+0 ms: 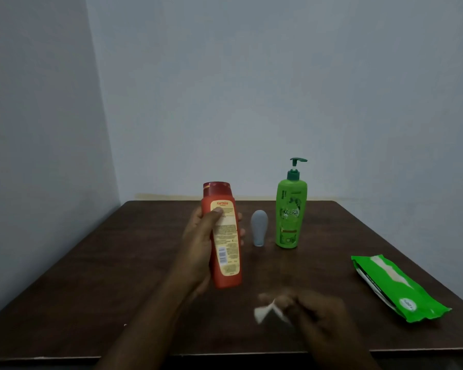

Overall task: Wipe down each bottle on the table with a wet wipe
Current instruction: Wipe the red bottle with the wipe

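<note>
My left hand (201, 244) grips a red-orange bottle (223, 236) with a dark red cap and a yellow back label, holding it upright above the dark table (118, 276). Lower right of it, my right hand (310, 313) is blurred and pinches a small white wet wipe (265, 313). A small grey tube (259, 227) stands on its cap behind. To the right of the tube stands a green pump bottle (291, 212).
A green wet-wipe pack (396, 287) lies on the right side of the table, its flap open. The table sits in a corner, with walls at the back and left. Its front edge runs just below my forearms.
</note>
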A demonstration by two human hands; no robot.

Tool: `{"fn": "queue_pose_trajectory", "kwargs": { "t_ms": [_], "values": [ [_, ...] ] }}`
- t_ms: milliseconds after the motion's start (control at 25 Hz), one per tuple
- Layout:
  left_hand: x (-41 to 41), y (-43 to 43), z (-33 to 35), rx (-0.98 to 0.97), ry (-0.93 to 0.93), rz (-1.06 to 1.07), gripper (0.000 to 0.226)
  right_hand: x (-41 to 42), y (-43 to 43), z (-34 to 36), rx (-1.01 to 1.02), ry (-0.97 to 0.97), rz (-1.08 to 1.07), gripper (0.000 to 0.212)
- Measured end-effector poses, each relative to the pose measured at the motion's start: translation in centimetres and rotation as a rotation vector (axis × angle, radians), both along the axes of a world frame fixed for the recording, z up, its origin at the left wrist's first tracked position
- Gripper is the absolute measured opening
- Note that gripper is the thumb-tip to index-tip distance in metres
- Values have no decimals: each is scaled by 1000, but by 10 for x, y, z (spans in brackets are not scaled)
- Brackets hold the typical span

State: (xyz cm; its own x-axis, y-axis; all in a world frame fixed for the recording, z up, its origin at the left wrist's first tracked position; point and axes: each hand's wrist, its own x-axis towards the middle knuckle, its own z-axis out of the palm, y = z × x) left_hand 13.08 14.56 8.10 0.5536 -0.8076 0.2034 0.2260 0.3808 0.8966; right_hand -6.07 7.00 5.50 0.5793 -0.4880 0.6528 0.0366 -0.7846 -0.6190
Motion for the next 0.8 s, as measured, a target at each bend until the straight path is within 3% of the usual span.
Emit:
{"fn": "queue_pose_trajectory", "kwargs": {
  "t_ms": [40, 120, 240, 360, 560, 800],
  "values": [
    [4, -11, 1, 10, -60, 28, 31, -13, -3, -30, 171, -31, 8, 19],
    [16, -33, 1, 58, -179, 89, 35, -18, -21, -41, 222, -142, -107, 24],
    [31, -61, -7, 129, -334, 127, 44, 1, -34, -62, 317, -131, -176, 28],
    [45, -83, -27, 198, -375, 89, 44, -5, -62, -79, 472, -94, -145, 20],
    [63, -92, -54, 334, -341, 76, 34, -7, -54, -81, 500, 15, -59, 21],
    [67, -88, -79, 512, -511, 139, 51, -9, -45, -76, 442, 24, -53, 24]
  ]
}}
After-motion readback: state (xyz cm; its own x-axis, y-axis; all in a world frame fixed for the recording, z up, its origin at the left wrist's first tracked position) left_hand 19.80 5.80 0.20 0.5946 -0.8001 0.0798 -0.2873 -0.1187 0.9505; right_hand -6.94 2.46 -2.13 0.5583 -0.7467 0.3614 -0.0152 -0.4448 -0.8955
